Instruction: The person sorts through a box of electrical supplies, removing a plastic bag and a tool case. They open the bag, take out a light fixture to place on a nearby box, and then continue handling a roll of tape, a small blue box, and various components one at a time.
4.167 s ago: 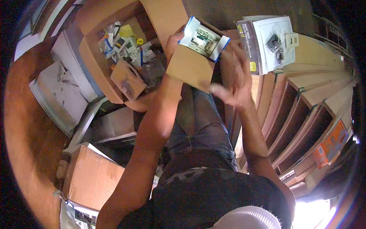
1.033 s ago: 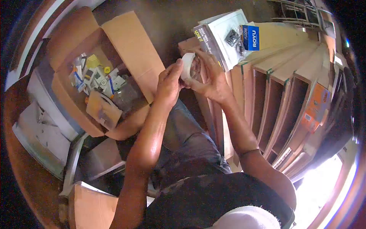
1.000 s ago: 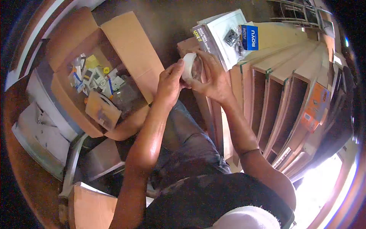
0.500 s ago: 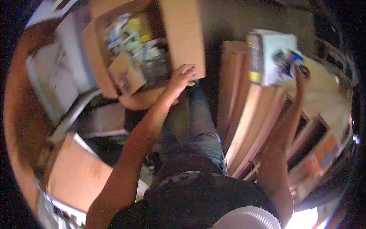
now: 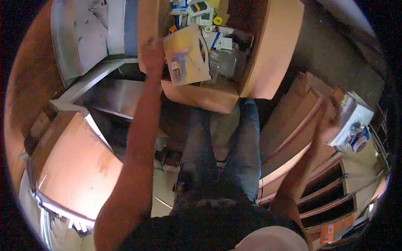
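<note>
An open cardboard box [image 5: 278, 46] stands in front of my legs, with small packaged items and clear plastic pieces inside. A yellowish pack with a blue tool picture [image 5: 187, 56] stands tilted at the box's left side. My left hand [image 5: 151, 54] is at the box's left flap beside this pack; its fingers are blurred. On the right, my right hand [image 5: 328, 119] is beside a white box [image 5: 358, 111] on top of the wooden pieces. Its fingers are smeared by motion, and its grip is unclear. A blue and white roll-like item [image 5: 360, 142] lies against the white box.
Long wooden boards or drawers [image 5: 293, 121] stand to the right of my legs. An orange box [image 5: 337, 229] is at the lower right. A cardboard panel [image 5: 79, 163] lies at the left, below a metallic surface [image 5: 111, 98]. Pale panels [image 5: 92, 33] stand at the upper left.
The view has turned, so the cardboard box appears farther right. My left hand has gone from the box's right flap to its left side. My right hand has moved from the blue-and-white item to the white box's left side.
</note>
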### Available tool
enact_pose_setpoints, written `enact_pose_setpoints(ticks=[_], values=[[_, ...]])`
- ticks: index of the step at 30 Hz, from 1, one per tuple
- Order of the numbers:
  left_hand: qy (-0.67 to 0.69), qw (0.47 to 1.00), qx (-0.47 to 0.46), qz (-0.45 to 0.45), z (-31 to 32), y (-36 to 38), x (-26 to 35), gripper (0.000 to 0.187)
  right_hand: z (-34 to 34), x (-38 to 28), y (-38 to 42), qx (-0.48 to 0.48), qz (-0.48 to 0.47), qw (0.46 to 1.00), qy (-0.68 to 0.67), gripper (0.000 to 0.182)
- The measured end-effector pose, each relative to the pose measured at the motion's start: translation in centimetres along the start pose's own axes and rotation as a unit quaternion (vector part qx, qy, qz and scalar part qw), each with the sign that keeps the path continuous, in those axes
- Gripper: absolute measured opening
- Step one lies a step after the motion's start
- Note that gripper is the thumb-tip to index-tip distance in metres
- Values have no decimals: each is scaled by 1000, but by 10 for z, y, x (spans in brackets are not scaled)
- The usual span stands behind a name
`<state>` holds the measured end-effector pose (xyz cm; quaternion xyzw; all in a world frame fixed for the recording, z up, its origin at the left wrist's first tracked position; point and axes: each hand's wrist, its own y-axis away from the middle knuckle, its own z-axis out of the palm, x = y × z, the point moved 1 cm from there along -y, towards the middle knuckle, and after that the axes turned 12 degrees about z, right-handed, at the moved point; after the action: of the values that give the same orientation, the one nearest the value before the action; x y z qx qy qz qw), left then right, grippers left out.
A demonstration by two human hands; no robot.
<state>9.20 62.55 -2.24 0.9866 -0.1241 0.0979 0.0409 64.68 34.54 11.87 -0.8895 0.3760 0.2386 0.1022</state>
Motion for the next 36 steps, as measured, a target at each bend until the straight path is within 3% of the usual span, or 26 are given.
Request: enact_pose_setpoints(ticks=[2,4,6,7,11,12,13,17,18,20,22,24,26,36], values=[[-181,962,39,202,57,-20,-63,72,84,-80,20,-122,17,992,-13,32],[-90,988,36,117,80,-51,-72,70,170,-127,38,-232,82,963,-108,27],[-2,999,29,31,95,-77,-79,72,259,-134,51,-303,65,937,-162,33],[42,999,29,-12,107,-86,-85,74,303,-126,51,-288,41,949,-123,34],[86,995,-37,24,130,-80,-101,69,417,-110,49,-269,-5,963,34,43],[113,990,-48,-65,111,-80,-77,66,429,-111,48,-272,-2,962,37,43],[142,977,-58,-151,108,-81,-69,62,439,-113,42,-290,15,956,36,44],[45,994,-24,-95,122,-87,-73,54,454,-120,32,-336,56,939,49,42],[53,990,-45,-125,121,-87,-71,54,457,-121,32,-334,57,939,52,42],[65,983,-71,-156,111,-86,-61,53,467,-114,37,-299,95,947,-65,46],[104,969,-92,-205,104,-86,-60,53,466,-108,37,-324,98,940,-51,43],[73,978,-64,-186,99,-82,-52,52,462,-119,47,-357,102,928,-44,40],[43,985,-35,-164,97,-83,-46,52,444,-135,55,-326,267,896,-138,42],[50,988,-4,-146,107,-76,-49,55,411,-173,64,-373,251,887,-107,49]])
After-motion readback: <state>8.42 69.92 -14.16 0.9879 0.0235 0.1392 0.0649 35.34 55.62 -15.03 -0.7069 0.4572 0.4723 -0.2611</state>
